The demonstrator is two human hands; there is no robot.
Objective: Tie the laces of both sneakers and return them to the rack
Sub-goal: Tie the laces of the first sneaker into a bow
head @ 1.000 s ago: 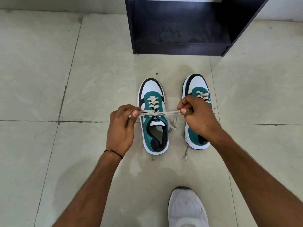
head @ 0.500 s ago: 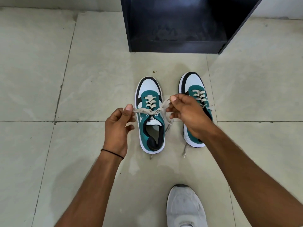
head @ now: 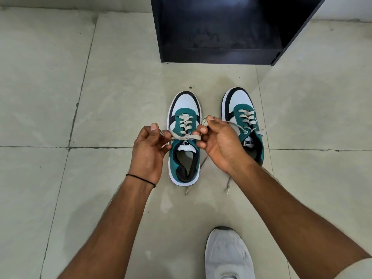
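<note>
two teal-and-white sneakers sit side by side on the floor (head: pixel 100 97) before the black rack (head: pixel 221 33). my left hand (head: pixel 148 152) and right hand (head: pixel 220 141) each pinch a lace end over the left sneaker (head: pixel 184 137); the right sneaker (head: pixel 244 117) lies untied.

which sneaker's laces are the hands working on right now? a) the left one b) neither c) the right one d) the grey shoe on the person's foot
a: the left hand and right hand each pinch a lace end above the left sneaker; the right sneaker lies untouched, laces loose.
</note>
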